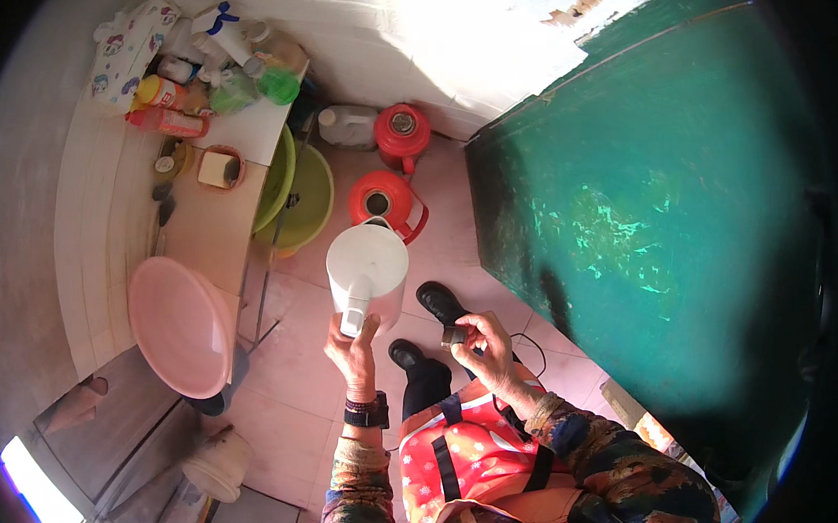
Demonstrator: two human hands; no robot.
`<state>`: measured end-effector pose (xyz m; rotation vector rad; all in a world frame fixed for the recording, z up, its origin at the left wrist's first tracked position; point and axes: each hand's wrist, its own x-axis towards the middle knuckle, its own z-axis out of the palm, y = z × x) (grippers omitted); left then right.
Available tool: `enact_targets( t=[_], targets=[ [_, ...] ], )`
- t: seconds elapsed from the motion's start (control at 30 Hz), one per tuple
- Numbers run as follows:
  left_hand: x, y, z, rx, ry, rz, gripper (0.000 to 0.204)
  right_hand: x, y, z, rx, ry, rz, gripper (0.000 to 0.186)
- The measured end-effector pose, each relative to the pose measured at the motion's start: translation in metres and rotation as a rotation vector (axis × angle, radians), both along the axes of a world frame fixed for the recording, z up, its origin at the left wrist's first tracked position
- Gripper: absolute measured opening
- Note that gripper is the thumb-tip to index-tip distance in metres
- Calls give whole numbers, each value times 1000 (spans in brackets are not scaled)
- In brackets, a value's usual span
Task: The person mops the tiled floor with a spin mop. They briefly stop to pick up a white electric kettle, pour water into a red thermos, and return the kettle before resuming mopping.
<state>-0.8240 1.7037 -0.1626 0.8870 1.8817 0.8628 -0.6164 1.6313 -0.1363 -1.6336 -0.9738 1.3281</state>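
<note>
My left hand point(351, 354) is closed round the handle of a white kettle point(368, 259) with its lid down. The kettle's spout points away from me, over the near edge of a red thermos flask point(364, 196) on the floor. That flask has a dark round mouth and a side handle. Whether water is flowing cannot be seen. My right hand point(491, 358) pinches a small dark block-like piece point(453, 336), held apart from the kettle; its exact kind is unclear. Behind the near flask stands a second red thermos flask point(397, 153) with a silvery top.
A translucent jug point(348, 128) stands beside the far flask. Green basins point(321, 201) sit under the left shelf point(205, 229), which bears bottles and a pink basin point(178, 321). A green panel point(647, 178) bounds the right. My shoes point(441, 302) are just beyond my hands.
</note>
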Motion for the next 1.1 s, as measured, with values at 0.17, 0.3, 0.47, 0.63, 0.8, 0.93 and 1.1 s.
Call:
enact_targets(
  t=[0.17, 0.3, 0.47, 0.63, 0.8, 0.93, 1.1],
  targets=[
    [5, 12, -5, -61, 58, -22, 31, 0, 8, 0, 8, 29, -31, 35],
    [4, 19, -4, -129, 88, -52, 32, -2, 14, -1, 10, 42, -31, 36],
    [3, 27, -3, -144, 187, -153, 34, -3, 16, -1, -14, 63, -57, 37],
    [2, 33, 0, -162, 243, -190, 36, -1, 17, -1, -22, 77, -45, 36],
    [1, 35, 3, -197, 267, -215, 38, -2, 17, -1, -28, 44, -28, 37],
    [0, 36, 7, -206, 257, -224, 38, -2, 17, 0, -35, 55, -27, 37],
    [2, 36, 15, -209, 290, -231, 38, -4, 16, 1, -42, 67, -28, 37]
  ],
)
